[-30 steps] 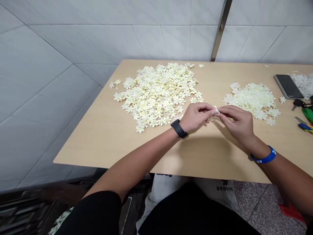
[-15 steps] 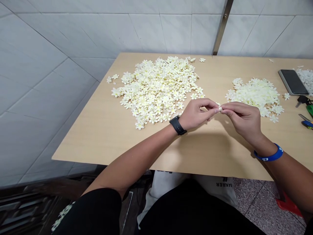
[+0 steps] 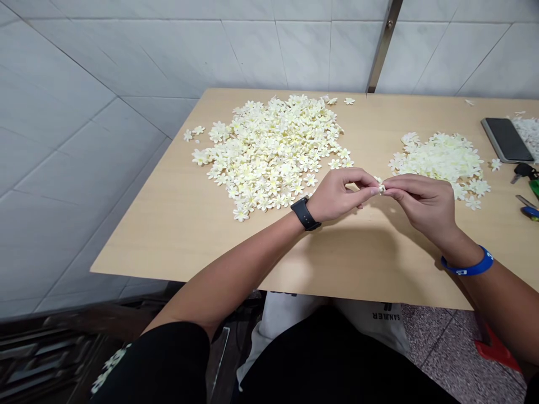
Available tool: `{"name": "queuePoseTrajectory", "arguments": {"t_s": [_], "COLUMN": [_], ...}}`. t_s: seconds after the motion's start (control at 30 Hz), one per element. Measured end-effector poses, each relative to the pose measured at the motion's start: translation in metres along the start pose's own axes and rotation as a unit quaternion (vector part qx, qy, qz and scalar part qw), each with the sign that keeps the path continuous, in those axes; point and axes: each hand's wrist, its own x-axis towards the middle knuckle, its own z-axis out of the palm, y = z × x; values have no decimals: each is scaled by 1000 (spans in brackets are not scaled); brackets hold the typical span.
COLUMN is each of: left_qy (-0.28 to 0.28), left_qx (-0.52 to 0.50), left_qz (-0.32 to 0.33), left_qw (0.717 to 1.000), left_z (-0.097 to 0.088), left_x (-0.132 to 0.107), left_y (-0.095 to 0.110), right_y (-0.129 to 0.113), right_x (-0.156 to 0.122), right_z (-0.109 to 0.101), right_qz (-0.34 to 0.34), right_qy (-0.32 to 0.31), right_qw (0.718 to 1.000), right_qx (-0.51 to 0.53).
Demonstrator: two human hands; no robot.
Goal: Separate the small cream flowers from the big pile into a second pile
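Note:
A small white artificial flower (image 3: 381, 186) is pinched between both hands above the table. My left hand (image 3: 340, 194), with a black watch on its wrist, grips one side of it between thumb and index finger. From the other side, the closed fingertips of my right hand (image 3: 425, 203) hold it too; a blue wristband circles that wrist. The fingers partly hide the flower. Beyond my left hand spreads a large pile of pale yellow-white flowers (image 3: 273, 151). A smaller, flatter pile of white flowers (image 3: 440, 160) lies behind my right hand.
A phone (image 3: 507, 139) lies at the right, beside a heap of small white pieces (image 3: 528, 134). Keys (image 3: 522, 171) and a blue-handled tool (image 3: 529, 212) are near the right edge. A tiled wall (image 3: 252, 50) with a metal strip (image 3: 384, 47) stands behind the wooden table (image 3: 168, 235).
My right hand has shifted very slightly to the right. Both hands still pinch the flower in nearly the same place, and the piles look unchanged.

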Motion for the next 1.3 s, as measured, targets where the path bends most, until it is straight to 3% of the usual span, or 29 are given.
{"name": "queuePoseTrajectory", "arguments": {"t_s": [1.3], "left_qy": [-47], "left_qx": [-20], "left_qz": [-17], "left_qw": [999], "left_z": [-2], "left_x": [-1], "left_y": [8], "right_y": [6], "right_x": [6], "right_z": [-13], "right_qz": [24], "right_qy": [-56], "right_qw": [997], "right_qx": [44]}}
